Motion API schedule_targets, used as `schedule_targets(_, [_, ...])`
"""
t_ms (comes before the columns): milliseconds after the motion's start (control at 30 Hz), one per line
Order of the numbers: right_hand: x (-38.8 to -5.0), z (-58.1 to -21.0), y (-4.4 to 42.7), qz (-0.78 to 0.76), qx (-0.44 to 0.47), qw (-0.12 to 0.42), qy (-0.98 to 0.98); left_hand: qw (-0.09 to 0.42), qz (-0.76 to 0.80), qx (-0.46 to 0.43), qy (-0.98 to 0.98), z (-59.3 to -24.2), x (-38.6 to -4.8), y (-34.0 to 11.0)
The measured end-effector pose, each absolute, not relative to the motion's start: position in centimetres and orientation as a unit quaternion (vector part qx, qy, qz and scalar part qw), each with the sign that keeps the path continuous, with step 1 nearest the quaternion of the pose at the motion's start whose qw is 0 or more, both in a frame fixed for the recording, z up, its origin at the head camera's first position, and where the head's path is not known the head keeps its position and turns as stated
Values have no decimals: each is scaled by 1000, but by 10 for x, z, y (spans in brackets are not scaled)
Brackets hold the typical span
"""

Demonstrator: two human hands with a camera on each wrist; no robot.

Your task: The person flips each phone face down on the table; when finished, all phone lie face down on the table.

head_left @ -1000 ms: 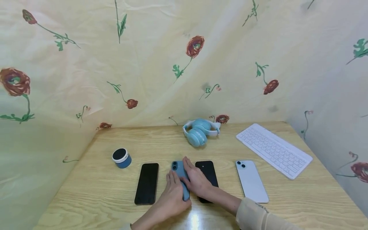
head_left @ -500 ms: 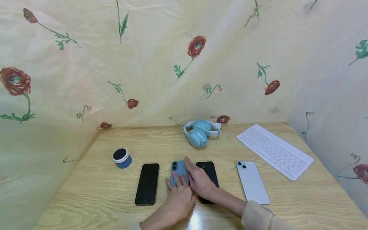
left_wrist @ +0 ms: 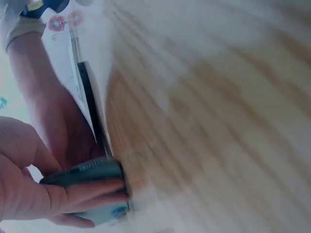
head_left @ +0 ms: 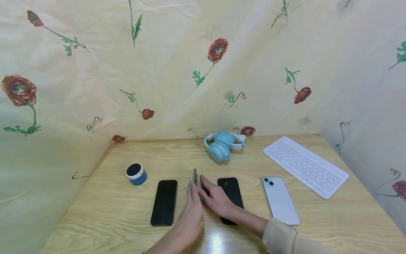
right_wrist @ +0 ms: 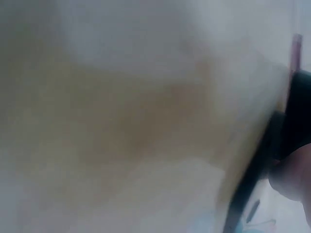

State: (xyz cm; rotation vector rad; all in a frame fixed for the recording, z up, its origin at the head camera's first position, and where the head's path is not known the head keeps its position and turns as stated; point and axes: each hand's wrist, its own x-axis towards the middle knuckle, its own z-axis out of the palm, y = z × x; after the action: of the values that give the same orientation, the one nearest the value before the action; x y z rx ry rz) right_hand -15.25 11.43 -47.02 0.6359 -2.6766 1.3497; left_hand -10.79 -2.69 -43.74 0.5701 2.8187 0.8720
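Cream fabric (head_left: 171,77) with red flowers closes off the space behind and beside the wood-grained table (head_left: 104,211). Taking twelve o'clock as straight away from the person, the blue phone (head_left: 195,176) is between both hands, its narrow side turned upward and its long axis running roughly from twelve to six. It lies at twelve o'clock from the left hand (head_left: 190,215) and about ten from the right hand (head_left: 215,199). Both hands touch it, so neither is clearly nearer; the left holds more of its length.

Left fingers lie straight along the blue back, with the thumb on the other side, pinching the phone between them (the left wrist view shows this best). Right thumb and forefinger are spread apart at the opposite face; how hard they press, I cannot tell. Nor can I tell whether the lower edge rests on the wood.

At nine o'clock from the blue phone, slightly toward eight, lies a black-screened phone (head_left: 164,203); near four, a dark phone (head_left: 231,194), partly under the right forearm; farther that way, a white phone (head_left: 280,201). Headphones (head_left: 222,144) sit toward one, a keyboard (head_left: 306,167) near three.
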Motion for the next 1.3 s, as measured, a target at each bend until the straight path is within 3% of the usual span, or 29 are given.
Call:
schedule_targets(233, [-150, -475, 107, 404, 227, 29, -885, 41, 350, 194, 916, -443, -119, -41])
schedule_targets(933, [-138, -467, 93, 228, 214, 41, -949, 159, 327, 173, 915, -448, -126, -61])
schedule_targets(1067, [-140, -461, 115, 269, 223, 35, -936, 131, 316, 184, 922, -442, -119, -51])
schedule_targets(1200, [-147, -456, 159, 307, 219, 81, -923, 96, 337, 207, 913, -438, -109, -24])
schedule_targets(1300, [-151, -456, 189, 321, 193, 110, -921, 114, 343, 223, 905, -438, -108, 3])
